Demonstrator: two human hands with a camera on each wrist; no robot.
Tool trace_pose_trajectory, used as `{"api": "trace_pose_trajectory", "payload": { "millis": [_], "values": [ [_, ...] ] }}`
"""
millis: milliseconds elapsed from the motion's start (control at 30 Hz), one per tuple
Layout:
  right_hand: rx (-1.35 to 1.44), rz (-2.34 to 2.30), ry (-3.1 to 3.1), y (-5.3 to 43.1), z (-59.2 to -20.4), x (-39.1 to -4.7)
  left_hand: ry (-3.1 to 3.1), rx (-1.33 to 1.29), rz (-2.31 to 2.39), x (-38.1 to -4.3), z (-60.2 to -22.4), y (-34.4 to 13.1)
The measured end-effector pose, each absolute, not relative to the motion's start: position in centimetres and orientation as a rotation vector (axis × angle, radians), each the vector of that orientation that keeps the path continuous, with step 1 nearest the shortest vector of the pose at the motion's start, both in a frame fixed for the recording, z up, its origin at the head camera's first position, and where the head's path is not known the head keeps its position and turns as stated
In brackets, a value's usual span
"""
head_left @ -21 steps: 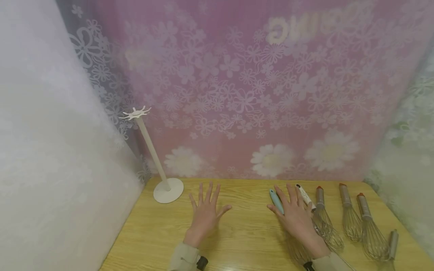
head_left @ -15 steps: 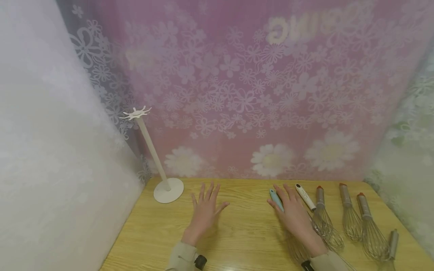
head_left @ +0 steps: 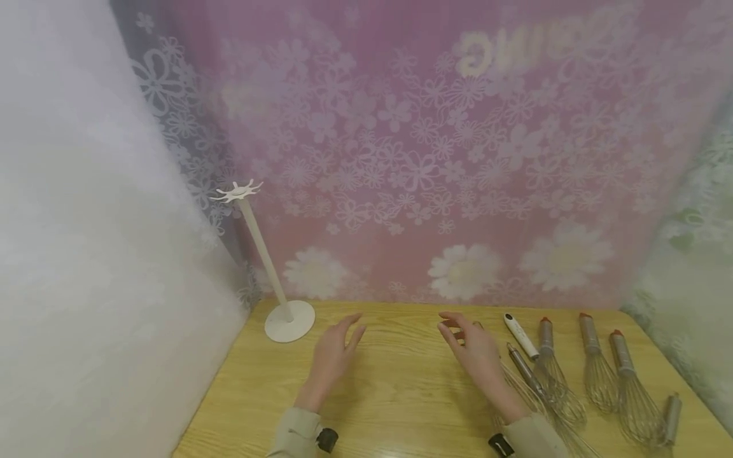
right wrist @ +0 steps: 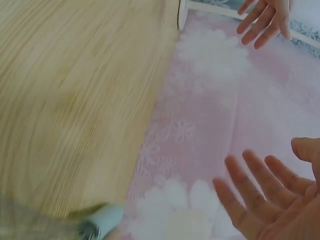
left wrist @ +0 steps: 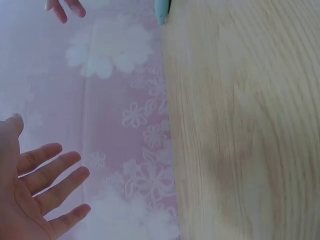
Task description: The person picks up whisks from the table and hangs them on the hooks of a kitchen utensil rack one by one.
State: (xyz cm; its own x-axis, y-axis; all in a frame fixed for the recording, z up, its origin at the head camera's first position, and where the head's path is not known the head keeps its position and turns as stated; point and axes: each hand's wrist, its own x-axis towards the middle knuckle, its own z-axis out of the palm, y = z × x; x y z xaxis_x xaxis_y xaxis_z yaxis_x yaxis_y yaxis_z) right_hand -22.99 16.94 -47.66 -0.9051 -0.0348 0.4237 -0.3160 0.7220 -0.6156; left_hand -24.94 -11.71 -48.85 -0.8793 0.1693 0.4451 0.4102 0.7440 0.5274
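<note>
Head view: both hands are hovering over the wood-grain desk (head_left: 395, 407), well apart, fingers angling inward. Left hand (head_left: 331, 351) is hanging released, fingers loosely bent, gripping nothing. White hook stand (head_left: 264, 256) is standing beyond it, near the desk's back-left corner.

Right hand (head_left: 478, 353) is also released; right wrist view is showing its fingers spread, nothing between them. Blue-handled whisk (right wrist: 106, 220) is lying on the desk near that hand; in head view the hand is hiding its handle. Not seeing any contact.

Further right, white-handled whisk (head_left: 521, 337) and steel-handled whisk (head_left: 525, 371) are lying close together, then three red-tipped whisks (head_left: 590, 334). Bare steel handle (head_left: 672, 416) is lying far right, its lower end cut off by the frame. Floral backdrop (head_left: 401, 159) is hanging behind.

Step, my read: hands-free stage, no grasp being made. Next move, also judgement: any pick from here would be calling for lowering the right hand, closing fingers and thumb round the blue handle, and keeping its wires off the neighbours.
</note>
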Motion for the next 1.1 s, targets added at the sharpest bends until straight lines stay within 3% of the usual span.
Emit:
{"api": "trace_pose_trajectory", "payload": {
  "millis": [600,1100],
  "values": [
    [0.406,1.157,-2.476,9.5,-46.5,-25.0,-2.331,-0.307,-0.701,-28.4,-46.9,-19.0],
    [0.536,1.264,-2.422,4.2,-46.1,-26.2,-2.270,-0.010,-0.840,-31.8,-40.4,-26.9]
  ]
}}
